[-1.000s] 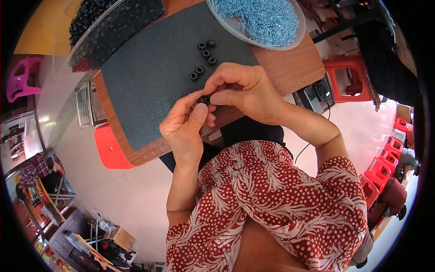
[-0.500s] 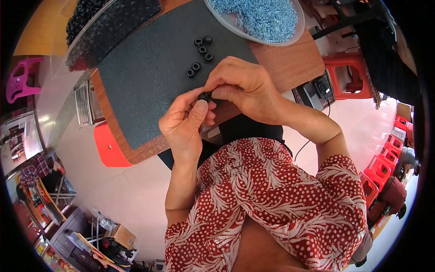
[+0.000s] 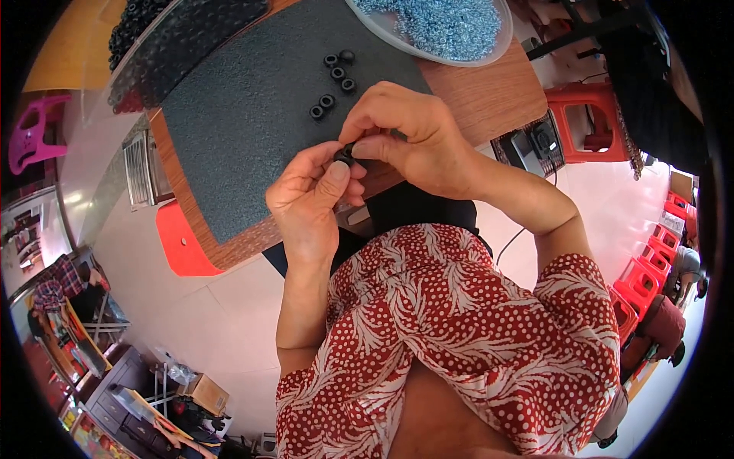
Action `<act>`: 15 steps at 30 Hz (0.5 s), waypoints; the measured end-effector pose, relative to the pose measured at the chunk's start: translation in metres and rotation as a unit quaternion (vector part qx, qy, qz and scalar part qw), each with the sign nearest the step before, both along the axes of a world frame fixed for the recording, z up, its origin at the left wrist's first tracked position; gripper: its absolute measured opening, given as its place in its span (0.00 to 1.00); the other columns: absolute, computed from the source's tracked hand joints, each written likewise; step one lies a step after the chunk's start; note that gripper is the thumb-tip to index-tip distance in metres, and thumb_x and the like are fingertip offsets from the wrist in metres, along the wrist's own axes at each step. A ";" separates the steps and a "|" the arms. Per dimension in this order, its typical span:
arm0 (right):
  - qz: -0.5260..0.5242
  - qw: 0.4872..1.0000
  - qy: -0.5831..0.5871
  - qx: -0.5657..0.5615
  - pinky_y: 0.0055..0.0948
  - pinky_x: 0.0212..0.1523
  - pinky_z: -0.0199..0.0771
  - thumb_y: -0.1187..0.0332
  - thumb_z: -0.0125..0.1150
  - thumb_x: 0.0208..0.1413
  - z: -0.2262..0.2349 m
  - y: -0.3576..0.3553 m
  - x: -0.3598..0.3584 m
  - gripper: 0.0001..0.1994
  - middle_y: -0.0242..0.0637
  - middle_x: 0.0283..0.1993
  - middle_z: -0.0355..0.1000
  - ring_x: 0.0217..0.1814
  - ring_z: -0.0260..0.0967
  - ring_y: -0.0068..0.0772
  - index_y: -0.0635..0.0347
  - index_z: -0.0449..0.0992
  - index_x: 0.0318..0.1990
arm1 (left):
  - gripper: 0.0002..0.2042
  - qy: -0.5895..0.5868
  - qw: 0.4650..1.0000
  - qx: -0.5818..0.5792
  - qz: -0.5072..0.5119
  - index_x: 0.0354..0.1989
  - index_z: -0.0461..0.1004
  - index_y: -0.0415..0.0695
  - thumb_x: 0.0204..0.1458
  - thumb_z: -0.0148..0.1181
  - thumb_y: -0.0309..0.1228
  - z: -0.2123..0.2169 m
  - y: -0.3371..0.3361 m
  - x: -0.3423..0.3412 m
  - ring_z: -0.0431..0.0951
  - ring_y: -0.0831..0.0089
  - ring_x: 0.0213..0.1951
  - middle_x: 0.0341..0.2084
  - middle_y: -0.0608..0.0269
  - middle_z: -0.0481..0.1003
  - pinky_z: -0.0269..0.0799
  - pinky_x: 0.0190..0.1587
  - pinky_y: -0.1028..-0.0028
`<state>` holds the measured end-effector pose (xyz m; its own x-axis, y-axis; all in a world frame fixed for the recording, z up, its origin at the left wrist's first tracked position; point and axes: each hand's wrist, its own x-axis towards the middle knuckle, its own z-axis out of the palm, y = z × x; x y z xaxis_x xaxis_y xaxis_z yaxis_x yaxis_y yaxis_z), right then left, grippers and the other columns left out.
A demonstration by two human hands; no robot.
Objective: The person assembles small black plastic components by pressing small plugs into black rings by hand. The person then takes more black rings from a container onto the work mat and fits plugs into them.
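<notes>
Over the near edge of a dark grey mat point(image 3: 245, 130), my two hands meet at a small black ring-shaped part point(image 3: 344, 156). My left hand point(image 3: 308, 205) pinches it between thumb and fingers. From the other side, my right hand point(image 3: 417, 141) is closed, thumb and forefinger pressed at the same part; whether a second small piece is between them I cannot tell. Just beyond my fingers several loose black rings point(image 3: 327, 101) lie on the mat in a short, uneven line.
A clear bin point(image 3: 195, 57) of black rings stands at the far left. A clear plastic tub point(image 3: 428, 56) with tiny blue translucent pieces sits at the far right of the wooden table point(image 3: 489, 99). Red stools point(image 3: 585, 122) flank the table; people sit farther off to the right.
Both hands stay together at the black part, which my fingers have turned slightly so more of it shows. The whole view has shifted a little; the loose rings lie as before.
</notes>
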<state>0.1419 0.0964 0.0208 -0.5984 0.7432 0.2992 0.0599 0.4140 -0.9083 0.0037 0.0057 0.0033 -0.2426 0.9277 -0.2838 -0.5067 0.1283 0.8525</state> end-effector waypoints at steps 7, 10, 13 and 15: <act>0.004 0.995 -0.015 0.103 0.27 0.34 0.68 0.80 0.60 0.41 0.001 0.001 0.000 0.06 0.35 0.30 0.69 0.36 0.67 0.34 0.62 0.74 0.29 | 0.10 -0.017 1.000 0.020 0.000 0.41 0.70 0.31 0.50 0.55 0.21 -0.001 0.000 -0.001 0.73 0.74 0.21 0.25 0.53 0.75 0.70 0.22 0.79; 0.004 0.994 -0.016 0.113 0.27 0.34 0.69 0.81 0.60 0.40 0.001 0.000 0.000 0.07 0.36 0.30 0.69 0.36 0.67 0.34 0.62 0.74 0.30 | 0.10 -0.023 1.000 0.017 -0.003 0.40 0.70 0.30 0.50 0.55 0.21 -0.002 0.001 -0.001 0.73 0.74 0.20 0.25 0.52 0.75 0.70 0.23 0.78; 0.003 0.999 0.006 0.036 0.30 0.33 0.69 0.80 0.59 0.40 0.001 0.000 -0.001 0.05 0.38 0.28 0.69 0.34 0.68 0.36 0.64 0.74 0.28 | 0.09 -0.043 0.999 0.009 -0.003 0.40 0.70 0.30 0.51 0.54 0.21 -0.002 0.000 -0.002 0.73 0.73 0.20 0.25 0.51 0.75 0.70 0.23 0.78; 0.008 1.000 0.011 -0.027 0.28 0.34 0.69 0.81 0.59 0.41 0.003 0.001 0.000 0.05 0.37 0.28 0.69 0.34 0.68 0.33 0.65 0.74 0.29 | 0.09 -0.056 0.998 0.006 -0.004 0.40 0.70 0.30 0.51 0.54 0.21 -0.002 -0.001 -0.003 0.73 0.72 0.20 0.25 0.51 0.75 0.71 0.23 0.77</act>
<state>0.1417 0.0973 0.0238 -0.6039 0.7493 0.2719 0.0337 0.3647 -0.9305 0.0011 0.0050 0.0015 -0.2031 0.9329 -0.2975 -0.5982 0.1223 0.7919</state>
